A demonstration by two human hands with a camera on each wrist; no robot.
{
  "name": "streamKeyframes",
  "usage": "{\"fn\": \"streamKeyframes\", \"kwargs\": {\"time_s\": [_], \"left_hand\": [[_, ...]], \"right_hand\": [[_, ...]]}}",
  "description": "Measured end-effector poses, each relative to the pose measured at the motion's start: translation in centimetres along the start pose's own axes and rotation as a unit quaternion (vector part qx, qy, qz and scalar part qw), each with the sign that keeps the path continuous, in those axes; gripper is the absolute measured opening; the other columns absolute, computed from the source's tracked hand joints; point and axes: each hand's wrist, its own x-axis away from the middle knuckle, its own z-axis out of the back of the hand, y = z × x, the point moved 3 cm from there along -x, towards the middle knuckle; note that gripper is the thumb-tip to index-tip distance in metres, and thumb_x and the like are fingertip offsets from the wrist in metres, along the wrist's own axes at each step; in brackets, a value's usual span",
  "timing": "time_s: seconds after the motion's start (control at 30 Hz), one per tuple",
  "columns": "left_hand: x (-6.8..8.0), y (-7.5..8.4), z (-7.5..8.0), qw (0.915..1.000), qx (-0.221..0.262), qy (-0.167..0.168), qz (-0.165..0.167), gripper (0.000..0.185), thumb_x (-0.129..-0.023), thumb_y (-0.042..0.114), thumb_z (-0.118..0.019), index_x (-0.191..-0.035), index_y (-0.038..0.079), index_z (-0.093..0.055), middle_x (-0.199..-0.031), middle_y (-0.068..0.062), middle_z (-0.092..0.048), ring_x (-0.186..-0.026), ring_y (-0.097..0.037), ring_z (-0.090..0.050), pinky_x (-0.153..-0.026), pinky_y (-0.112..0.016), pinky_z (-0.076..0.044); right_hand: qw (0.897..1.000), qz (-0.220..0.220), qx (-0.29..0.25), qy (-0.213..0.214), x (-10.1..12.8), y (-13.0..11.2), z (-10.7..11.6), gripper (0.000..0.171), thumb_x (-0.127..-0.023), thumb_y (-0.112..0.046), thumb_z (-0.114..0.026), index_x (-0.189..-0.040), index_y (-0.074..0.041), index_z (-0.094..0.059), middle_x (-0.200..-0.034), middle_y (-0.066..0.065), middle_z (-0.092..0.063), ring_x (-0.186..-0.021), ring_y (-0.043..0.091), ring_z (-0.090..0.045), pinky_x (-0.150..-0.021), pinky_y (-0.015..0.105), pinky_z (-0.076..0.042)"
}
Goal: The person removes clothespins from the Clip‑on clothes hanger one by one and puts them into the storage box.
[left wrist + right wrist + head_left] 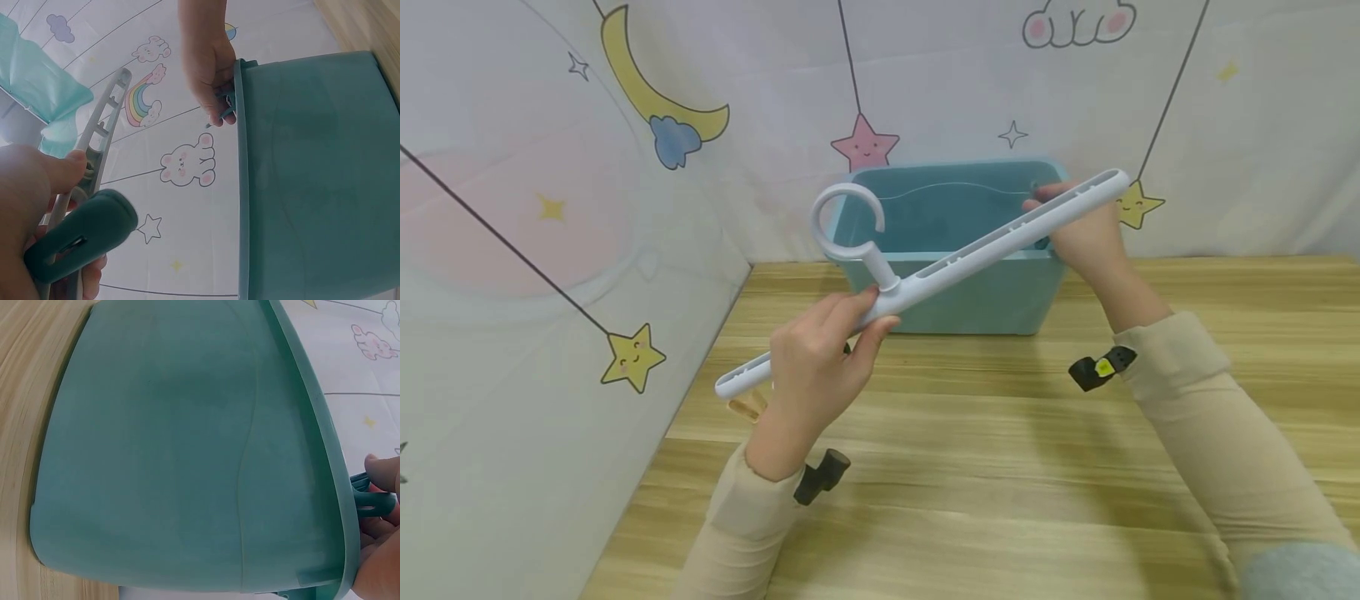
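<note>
My left hand (pixel 820 358) grips a white clip hanger (pixel 977 260) at its middle, just below the round hook. The bar slants up to the right, over the front of a teal bin (pixel 940 296). An orange clip (pixel 748 407) hangs under the bar's left end. Close beside the left hand, a dark green rounded piece (pixel 87 234) with a slot shows in the left wrist view. At the bin's right rim my right hand (pixel 1086 233) pinches a teal clip (pixel 375 501). The bar hides part of that hand in the head view.
The bin stands on a wood-grain table (pixel 955 467) near the back wall cloth (pixel 925 75), which carries printed stars and a moon. Another cloth wall (pixel 512 400) rises at the left. Translucent teal material (pixel 44 87) shows in the left wrist view.
</note>
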Motion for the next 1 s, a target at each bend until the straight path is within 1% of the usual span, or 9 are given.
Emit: {"fn": "streamKeyframes", "kwargs": {"time_s": [0.17, 0.4, 0.5, 0.67, 0.73, 0.83, 0.93, 1.0], "left_hand": [[0.1, 0.0, 0.0, 1.0000, 0.000, 0.002, -0.002, 0.036, -0.097, 0.033, -0.058, -0.094, -0.001, -0.067, -0.069, -0.008, -0.065, -0.049, -0.015, -0.054, -0.040, -0.029, -0.039], [0.1, 0.1, -0.1, 1.0000, 0.005, -0.004, -0.002, 0.035, -0.097, 0.033, -0.058, -0.095, -0.001, -0.067, -0.070, -0.008, -0.065, -0.049, -0.015, -0.053, -0.040, -0.028, -0.038], [0.1, 0.1, -0.1, 0.9999, 0.008, -0.007, -0.004, 0.034, -0.097, 0.032, -0.058, -0.095, -0.001, -0.067, -0.070, -0.008, -0.065, -0.049, -0.015, -0.053, -0.040, -0.028, -0.039], [0.1, 0.1, -0.2, 0.9998, 0.010, -0.018, -0.008, 0.036, -0.098, 0.033, -0.056, -0.095, -0.001, -0.067, -0.072, -0.008, -0.066, -0.051, -0.015, -0.056, -0.042, -0.028, -0.042], [0.1, 0.2, -0.3, 0.9997, 0.009, -0.022, -0.008, 0.037, -0.099, 0.034, -0.055, -0.095, -0.001, -0.068, -0.072, -0.008, -0.066, -0.051, -0.015, -0.057, -0.042, -0.028, -0.042], [0.2, 0.2, -0.3, 0.9997, 0.008, -0.024, -0.008, 0.038, -0.099, 0.035, -0.054, -0.095, 0.000, -0.068, -0.071, -0.007, -0.066, -0.051, -0.015, -0.057, -0.042, -0.028, -0.041], [0.2, 0.1, -0.4, 0.9997, 0.005, -0.024, -0.009, 0.038, -0.099, 0.036, -0.054, -0.096, 0.000, -0.068, -0.071, -0.007, -0.066, -0.051, -0.015, -0.057, -0.041, -0.027, -0.040], [0.2, 0.1, -0.4, 0.9996, 0.004, -0.025, -0.011, 0.038, -0.099, 0.036, -0.054, -0.096, 0.000, -0.068, -0.072, -0.007, -0.067, -0.051, -0.015, -0.057, -0.041, -0.027, -0.040]], "right_hand": [[1.000, 0.008, -0.011, -0.003, 0.2, 0.1, 0.0, 0.057, -0.089, -0.038, -0.068, -0.131, -0.001, -0.057, -0.133, 0.018, -0.058, -0.116, 0.033, -0.059, -0.098, 0.045, -0.047], [0.999, 0.033, -0.020, 0.009, 0.3, 0.3, 0.0, 0.052, -0.088, -0.033, -0.069, -0.127, 0.002, -0.060, -0.129, 0.019, -0.060, -0.112, 0.031, -0.061, -0.096, 0.042, -0.048], [0.999, 0.032, -0.014, 0.001, 0.5, 0.5, 0.1, 0.052, -0.090, -0.036, -0.067, -0.128, 0.000, -0.059, -0.129, 0.019, -0.060, -0.112, 0.030, -0.060, -0.096, 0.043, -0.048], [1.000, 0.023, 0.011, -0.016, 0.9, 0.9, 0.6, 0.056, -0.092, -0.041, -0.062, -0.132, -0.003, -0.057, -0.133, 0.016, -0.057, -0.118, 0.031, -0.057, -0.098, 0.043, -0.046], [0.999, 0.023, 0.022, -0.015, 1.0, 1.0, 0.9, 0.055, -0.093, -0.042, -0.061, -0.133, -0.004, -0.056, -0.134, 0.016, -0.057, -0.118, 0.030, -0.057, -0.096, 0.040, -0.047], [0.999, 0.011, 0.034, 0.004, 1.2, 1.2, 1.7, 0.053, -0.093, -0.043, -0.060, -0.133, -0.007, -0.058, -0.133, 0.014, -0.059, -0.116, 0.029, -0.058, -0.089, 0.031, -0.049], [0.998, -0.008, 0.047, 0.030, 1.3, 1.5, 2.7, 0.053, -0.094, -0.046, -0.057, -0.134, -0.012, -0.057, -0.133, 0.011, -0.059, -0.117, 0.027, -0.057, -0.087, 0.028, -0.047], [0.998, -0.014, 0.031, 0.050, 1.4, 1.7, 3.4, 0.052, -0.093, -0.045, -0.058, -0.133, -0.012, -0.058, -0.131, 0.007, -0.061, -0.116, 0.022, -0.056, -0.087, 0.028, -0.046]]}}
